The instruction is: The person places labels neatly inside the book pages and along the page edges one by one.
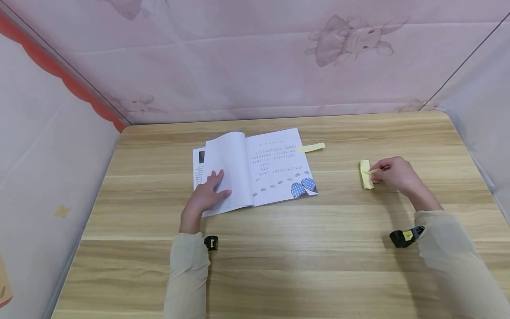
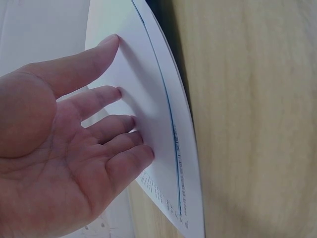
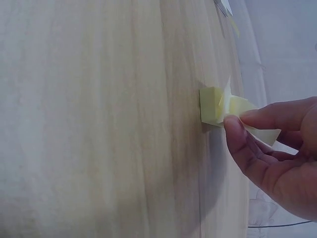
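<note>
Well, left of the frame's centre, the left hand (image 1: 206, 196) rests on the lifted page (image 1: 229, 164) of an opened paperback booklet (image 1: 279, 166), fingers spread and loosely extended, curled round nothing; in the left wrist view, the page lies just under the fingertips. Right of that, the booklet's printed page shows blue polka-dot shapes at its lower right corner, and a pale yellow sticky strip (image 1: 314, 147) juts past its right edge. Well apart, right of centre, a small yellow sticky-note pad (image 1: 365, 177) lies on the wood-grain table (image 1: 299, 248), just left of the fingertips of the right hand (image 1: 396, 177), whose thumb and forefinger pinch a yellow sheet (image 3: 267, 136) beside the pad, the sheet lying between them
</note>
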`<state>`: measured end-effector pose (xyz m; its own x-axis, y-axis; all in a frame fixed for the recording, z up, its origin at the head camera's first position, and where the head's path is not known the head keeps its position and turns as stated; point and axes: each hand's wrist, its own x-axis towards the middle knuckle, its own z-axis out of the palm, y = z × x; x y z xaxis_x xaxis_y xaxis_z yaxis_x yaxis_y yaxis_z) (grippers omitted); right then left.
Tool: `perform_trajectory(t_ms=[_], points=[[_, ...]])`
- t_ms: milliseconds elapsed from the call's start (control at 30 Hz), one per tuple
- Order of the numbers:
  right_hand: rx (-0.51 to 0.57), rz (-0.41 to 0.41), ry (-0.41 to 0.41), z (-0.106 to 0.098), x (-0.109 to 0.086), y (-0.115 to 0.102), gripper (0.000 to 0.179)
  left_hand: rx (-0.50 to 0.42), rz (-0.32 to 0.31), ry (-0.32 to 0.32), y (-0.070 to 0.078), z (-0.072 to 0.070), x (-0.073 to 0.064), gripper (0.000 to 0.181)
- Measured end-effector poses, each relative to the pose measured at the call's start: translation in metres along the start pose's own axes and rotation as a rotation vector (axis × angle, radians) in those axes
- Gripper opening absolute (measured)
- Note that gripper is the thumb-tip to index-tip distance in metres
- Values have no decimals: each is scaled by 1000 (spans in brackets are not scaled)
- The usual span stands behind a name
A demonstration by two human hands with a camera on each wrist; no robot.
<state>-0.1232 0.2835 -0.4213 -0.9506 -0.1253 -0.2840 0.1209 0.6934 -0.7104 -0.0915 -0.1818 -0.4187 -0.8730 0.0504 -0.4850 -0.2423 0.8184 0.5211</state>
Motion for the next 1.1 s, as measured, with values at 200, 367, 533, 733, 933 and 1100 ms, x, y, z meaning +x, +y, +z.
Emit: perform_trajectory(t_ms=[200,367,533,733,933,1100], points=[[-20,-16,19,1,-1,-1,22,1,1,1,0,0,0,68],[2,-21,20,0,-1,-2,23,1,-2,2,0,0,0,68],[38,-19,14,0,-1,-1,21,2,-1,0,0,0,0,69],[47,-42,25,1,-2,-2,19,-2,-4,-1,1,0,-1,69],[43,-52,25,2,-2,-3,19,-8,-4,1,0,0,-1,69],[22,-57,31,2,-2,-2,20,-6,-3,3,0,0,-1,69]])
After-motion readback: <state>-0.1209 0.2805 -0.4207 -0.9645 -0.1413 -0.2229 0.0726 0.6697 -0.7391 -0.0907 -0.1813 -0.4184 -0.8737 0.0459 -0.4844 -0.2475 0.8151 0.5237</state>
